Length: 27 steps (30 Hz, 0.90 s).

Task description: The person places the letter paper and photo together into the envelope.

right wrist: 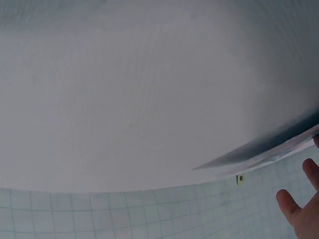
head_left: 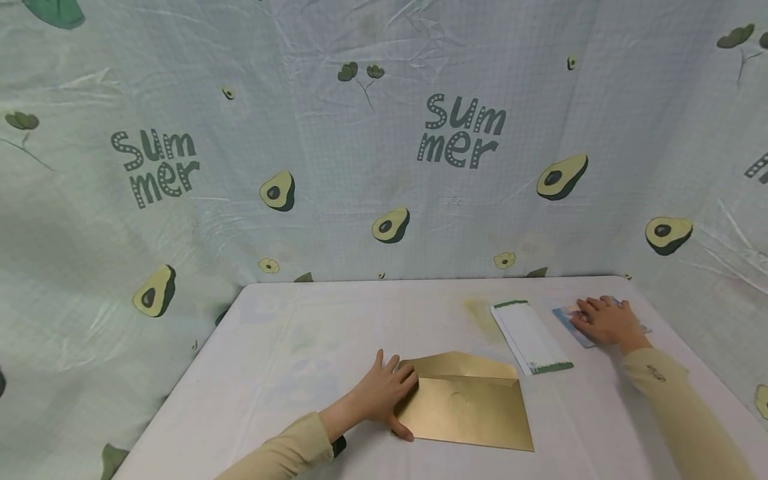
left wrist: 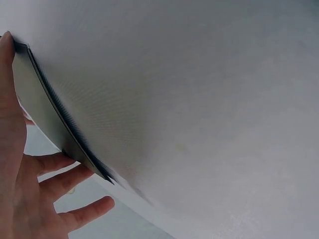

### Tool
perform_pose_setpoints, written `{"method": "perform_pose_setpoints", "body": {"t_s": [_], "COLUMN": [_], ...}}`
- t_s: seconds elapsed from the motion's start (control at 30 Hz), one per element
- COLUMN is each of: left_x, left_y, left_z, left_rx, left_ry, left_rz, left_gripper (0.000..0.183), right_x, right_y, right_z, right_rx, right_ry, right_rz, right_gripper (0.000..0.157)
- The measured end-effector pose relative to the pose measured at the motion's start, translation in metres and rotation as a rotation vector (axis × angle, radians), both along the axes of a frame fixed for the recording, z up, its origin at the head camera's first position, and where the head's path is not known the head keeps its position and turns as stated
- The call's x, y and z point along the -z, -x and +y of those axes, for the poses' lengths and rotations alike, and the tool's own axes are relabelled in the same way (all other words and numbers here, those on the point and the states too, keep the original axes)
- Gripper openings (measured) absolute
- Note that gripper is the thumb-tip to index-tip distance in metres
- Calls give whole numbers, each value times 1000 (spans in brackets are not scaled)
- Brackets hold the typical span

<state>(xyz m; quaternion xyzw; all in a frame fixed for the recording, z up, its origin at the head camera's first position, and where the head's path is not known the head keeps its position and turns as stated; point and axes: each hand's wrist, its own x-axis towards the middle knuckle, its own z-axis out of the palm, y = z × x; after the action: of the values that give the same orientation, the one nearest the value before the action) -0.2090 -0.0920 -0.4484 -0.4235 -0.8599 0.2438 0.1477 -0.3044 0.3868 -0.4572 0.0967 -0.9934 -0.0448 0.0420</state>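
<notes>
In the head view a gold envelope [head_left: 474, 413] lies on the table with its flap raised away from the person. The left hand [head_left: 390, 390] rests on the envelope's left end, fingers spread, thumb at the near corner. From the left wrist, the same hand [left wrist: 42, 191] shows with thumb and fingers against the envelope [left wrist: 47, 109], seen nearly edge-on. Far right, the right hand [head_left: 609, 322] lies over a colourful picture card [head_left: 576, 323], hiding most of it. The right wrist view catches only some fingertips of this hand [right wrist: 304, 209] beside the thin card [right wrist: 279, 149].
A white card with green decorated ends [head_left: 531, 337] lies between the envelope and the picture card. The pale table [head_left: 258, 373] meets a cloth backdrop [head_left: 336, 153] printed with avocados and lettering at its back and sides.
</notes>
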Motion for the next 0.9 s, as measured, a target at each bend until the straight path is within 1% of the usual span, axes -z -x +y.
{"method": "perform_pose_setpoints", "body": {"t_s": [0.17,0.33,0.47,0.9], "left_x": [0,0,0,-1], "left_y": [0,-1,-1,-2], "left_z": [1,1,1,-1], "left_rx": [-10,-20,-14,-3], "left_ry": [8,17,14,8], "left_rz": [-13,-25,-21,9], "left_gripper": [94,96,96,96], "right_x": [2,6,7,9], "right_y": [0,-1,-2,-6], "right_z": [0,0,1,-1], "right_rx": [16,47,58,34], "right_ry": [14,32,31,34], "right_rz": [32,27,25,129], "right_gripper": [67,68,69,57]}}
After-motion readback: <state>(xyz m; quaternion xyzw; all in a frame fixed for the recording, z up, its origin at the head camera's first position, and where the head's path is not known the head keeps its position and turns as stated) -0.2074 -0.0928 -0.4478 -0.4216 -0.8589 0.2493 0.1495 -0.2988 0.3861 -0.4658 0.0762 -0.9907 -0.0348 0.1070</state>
